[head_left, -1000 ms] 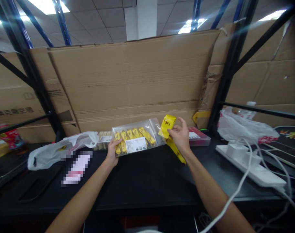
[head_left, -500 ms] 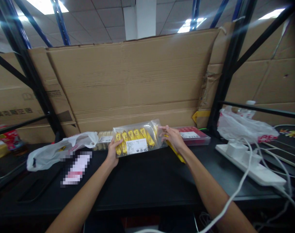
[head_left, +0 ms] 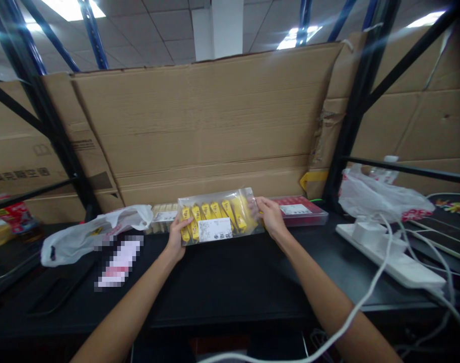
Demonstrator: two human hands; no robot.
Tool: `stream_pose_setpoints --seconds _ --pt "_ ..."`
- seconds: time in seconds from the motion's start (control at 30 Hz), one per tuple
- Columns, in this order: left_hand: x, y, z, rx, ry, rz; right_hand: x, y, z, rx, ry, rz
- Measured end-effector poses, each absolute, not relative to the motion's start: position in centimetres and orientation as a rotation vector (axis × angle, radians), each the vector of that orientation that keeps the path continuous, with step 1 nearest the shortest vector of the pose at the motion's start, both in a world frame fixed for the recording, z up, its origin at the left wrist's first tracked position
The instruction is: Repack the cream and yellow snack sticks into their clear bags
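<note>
My left hand (head_left: 176, 237) grips the left end of a clear plastic package (head_left: 251, 193), thumb on its front face. Inside the package stands a slanted row of several yellow wrapped packets (head_left: 215, 210). A white printed label (head_left: 215, 229) covers the lower middle of its front. At the package's right end, my right hand (head_left: 272, 217) has its fingers closed on the edge. A blurred yellow patch shows through the plastic beside those fingers. The package is held up, tilted slightly, above the black table (head_left: 230, 287).
Behind the package lie a pale labelled pack (head_left: 159, 222) and a red box (head_left: 303, 210). A white plastic bag (head_left: 97, 234) is at left; a bagged bundle (head_left: 381, 194) and a power strip (head_left: 396, 257) with a trailing white cable (head_left: 362, 307) are at right. Cardboard (head_left: 214, 116) stands behind.
The yellow packet that hung below my right hand no longer shows there; more yellow shows in the package's right end. My right hand has closed on that end. My left hand keeps its grip.
</note>
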State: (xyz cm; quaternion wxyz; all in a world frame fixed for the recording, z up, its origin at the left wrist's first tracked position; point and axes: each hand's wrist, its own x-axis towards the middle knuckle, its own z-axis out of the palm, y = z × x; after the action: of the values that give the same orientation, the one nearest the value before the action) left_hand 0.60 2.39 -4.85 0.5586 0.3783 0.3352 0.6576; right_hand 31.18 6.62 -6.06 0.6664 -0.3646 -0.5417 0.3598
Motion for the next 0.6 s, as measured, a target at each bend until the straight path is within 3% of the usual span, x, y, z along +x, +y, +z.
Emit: stream_pose_setpoints --seconds 0.23,0.6 --pt "0.5 2.3 -4.5 0.875 0.796 1.557 32.2 6.8 -6.2 -0.896 -1.345 0.687" --pt "0.6 2.4 -4.8 0.875 0.792 1.552 31.7 5.7 -5.0 -0.729 -1.344 0.922"
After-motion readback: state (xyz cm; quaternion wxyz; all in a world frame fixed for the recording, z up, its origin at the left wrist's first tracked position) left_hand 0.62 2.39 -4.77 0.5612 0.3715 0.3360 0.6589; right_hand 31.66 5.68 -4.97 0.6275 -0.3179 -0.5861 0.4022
